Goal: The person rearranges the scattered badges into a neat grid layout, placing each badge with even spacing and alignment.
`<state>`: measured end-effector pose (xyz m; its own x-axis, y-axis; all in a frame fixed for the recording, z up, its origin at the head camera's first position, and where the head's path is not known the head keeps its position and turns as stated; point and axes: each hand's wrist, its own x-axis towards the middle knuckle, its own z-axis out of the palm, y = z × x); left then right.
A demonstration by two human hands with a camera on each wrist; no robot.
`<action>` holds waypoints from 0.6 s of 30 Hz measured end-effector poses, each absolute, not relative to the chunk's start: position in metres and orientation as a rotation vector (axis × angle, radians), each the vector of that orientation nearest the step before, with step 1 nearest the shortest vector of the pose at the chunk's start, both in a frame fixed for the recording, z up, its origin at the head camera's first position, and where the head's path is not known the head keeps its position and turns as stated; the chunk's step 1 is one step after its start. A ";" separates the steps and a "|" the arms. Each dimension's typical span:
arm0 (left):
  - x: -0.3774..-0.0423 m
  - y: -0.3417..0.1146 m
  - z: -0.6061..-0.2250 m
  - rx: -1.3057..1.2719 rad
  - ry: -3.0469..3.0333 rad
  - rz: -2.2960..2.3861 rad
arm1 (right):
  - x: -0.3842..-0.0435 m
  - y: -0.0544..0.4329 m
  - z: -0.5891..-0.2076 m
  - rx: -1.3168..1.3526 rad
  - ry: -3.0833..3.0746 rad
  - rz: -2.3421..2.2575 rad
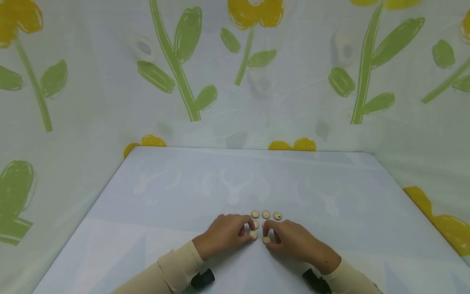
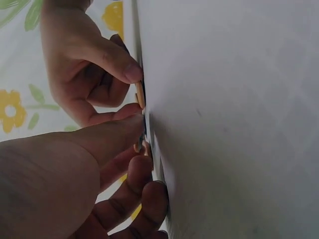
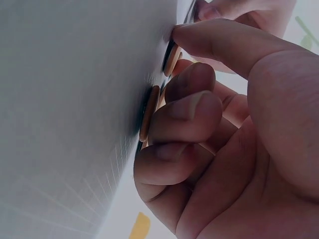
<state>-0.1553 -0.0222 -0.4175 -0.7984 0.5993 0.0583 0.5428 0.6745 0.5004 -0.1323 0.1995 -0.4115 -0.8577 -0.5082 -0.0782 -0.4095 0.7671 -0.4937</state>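
Note:
Several round, pale wooden buttons lie grouped on the white table. With thumb and index finger, my left hand [image 1: 228, 232] pinches a button [image 1: 253, 234] at the front left of the group. My right hand [image 1: 291, 240] holds another button [image 1: 266, 240] just to the right of it, again between thumb and index finger. Behind the left fingertips sits a further button [image 1: 256, 224]; one behind the right index finger is mostly hidden. In the right wrist view, a button [image 3: 149, 113] lies flat by the curled fingers of the right hand.
A back row of three buttons [image 1: 266, 214] lies just beyond both hands. The white table [image 1: 176, 183] reaches to a flower-printed curtain [image 1: 110, 81] behind it and at the sides. Black wrist straps [image 1: 202, 279] show below the sleeves.

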 end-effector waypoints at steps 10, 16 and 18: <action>-0.153 -0.026 -0.418 0.988 2.803 0.742 | -0.134 0.196 -0.409 -0.748 2.744 -0.696; -0.153 -0.026 -0.419 0.993 2.805 0.721 | -0.133 0.195 -0.407 -0.730 2.736 -0.680; -0.154 -0.025 -0.419 1.002 2.812 0.713 | -0.133 0.195 -0.405 -0.738 2.748 -0.667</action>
